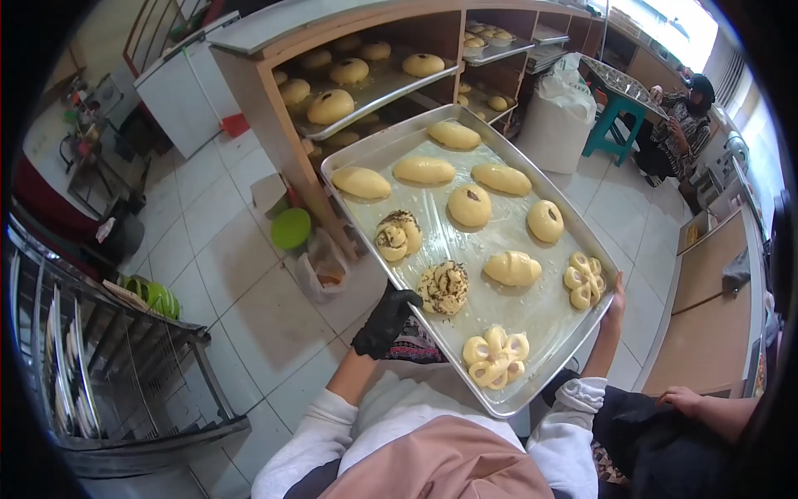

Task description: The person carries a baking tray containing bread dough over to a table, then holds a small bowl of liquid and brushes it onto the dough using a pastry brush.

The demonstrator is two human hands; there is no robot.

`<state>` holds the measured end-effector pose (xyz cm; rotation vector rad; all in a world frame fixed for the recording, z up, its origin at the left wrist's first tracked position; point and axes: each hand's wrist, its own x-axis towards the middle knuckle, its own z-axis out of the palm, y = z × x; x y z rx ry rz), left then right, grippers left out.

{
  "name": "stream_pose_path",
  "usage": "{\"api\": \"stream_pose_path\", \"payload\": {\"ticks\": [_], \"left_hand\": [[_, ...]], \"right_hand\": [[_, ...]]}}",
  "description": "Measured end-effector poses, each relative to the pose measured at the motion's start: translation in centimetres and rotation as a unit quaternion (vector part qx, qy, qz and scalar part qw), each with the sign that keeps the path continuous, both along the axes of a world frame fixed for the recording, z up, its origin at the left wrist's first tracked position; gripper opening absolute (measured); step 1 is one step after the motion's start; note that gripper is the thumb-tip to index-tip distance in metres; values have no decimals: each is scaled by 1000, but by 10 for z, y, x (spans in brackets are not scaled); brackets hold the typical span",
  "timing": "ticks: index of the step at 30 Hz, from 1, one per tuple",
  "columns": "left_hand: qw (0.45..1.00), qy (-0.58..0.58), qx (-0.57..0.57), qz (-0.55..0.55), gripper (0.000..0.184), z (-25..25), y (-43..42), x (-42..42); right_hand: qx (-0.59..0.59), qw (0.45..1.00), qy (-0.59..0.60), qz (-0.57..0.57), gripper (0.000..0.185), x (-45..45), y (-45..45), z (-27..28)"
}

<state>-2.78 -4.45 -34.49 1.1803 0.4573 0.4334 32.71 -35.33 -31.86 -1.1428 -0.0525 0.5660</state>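
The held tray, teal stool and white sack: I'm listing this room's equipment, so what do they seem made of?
Tray: probably bare aluminium or steel, judging by its silvery grey, softly reflective surface.
Teal stool: likely moulded plastic, from its uniform colour and smooth look.
White sack: perhaps matte woven plastic; it creases and bears lettering, though cloth is possible.

Held tray (500,231): oval buns (424,170) 4 | dotted buns (467,211) 2 | sprinkled buns (443,288) 2 | ridged roll (513,269) 1 | flower buns (496,358) 2
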Motion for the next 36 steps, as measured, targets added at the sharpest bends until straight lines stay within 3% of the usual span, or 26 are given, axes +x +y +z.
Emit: {"api": "stream_pose_path", "payload": {"ticks": [2,5,6,8,10,12,13,14,15,16,17,19,20,22,26,32,35,36], "left_hand": [[988,20,-152,0,24,-5,5,-2],[999,-8,-46,21,28,-37,1,-9],[992,13,-127,17,27,-22,0,-8],[987,1,-158,28,29,3,-2,0],[981,-5,-189,43,32,-2,-5,-1],[993,-4,114,12,32,-12,-5,-4],[993,0,114,14,32,-6,-6,-3],[995,10,-87,50,34,0,-5,2],[955,16,-283,83,36,9,-4,7],[949,18,-303,84,36,8,-3,5],[950,17,-299,86,36,13,-6,2],[993,-70,-70,59,26,23,-20,3],[993,-70,-67,60,26,23,-17,3],[951,28,-296,82,25,20,-6,5],[950,27,-296,99,23,5,-9,5],[945,25,-305,112,22,25,-16,1],[957,8,-272,101,24,14,-18,-1],[985,-30,-145,86,25,-17,-15,-5]], "right_hand": [[2,1000,-15,4,50,-9,11,8],[12,1000,-2,-7,51,-14,19,8],[4,1000,-3,-13,51,-11,16,4],[-1,1000,-7,-15,52,-4,17,2],[-1,999,-31,-6,52,-5,19,4],[5,1000,-16,5,53,1,18,-3],[13,1000,-7,12,53,3,16,-5],[8,1000,-10,4,53,3,15,-8],[10,1000,-11,6,53,3,14,-7],[2,1000,-13,3,53,3,17,-6],[-4,1000,-13,-3,53,1,18,-6],[-3,1000,-15,0,53,9,15,-6],[3,1000,-13,0,53,9,16,-8],[11,1000,-14,7,53,10,17,-12],[12,1000,-8,6,53,12,24,-5],[11,1000,0,10,51,15,27,-9],[9,1000,5,5,52,18,24,-7],[9,1000,5,3,52,16,25,-6]]}}
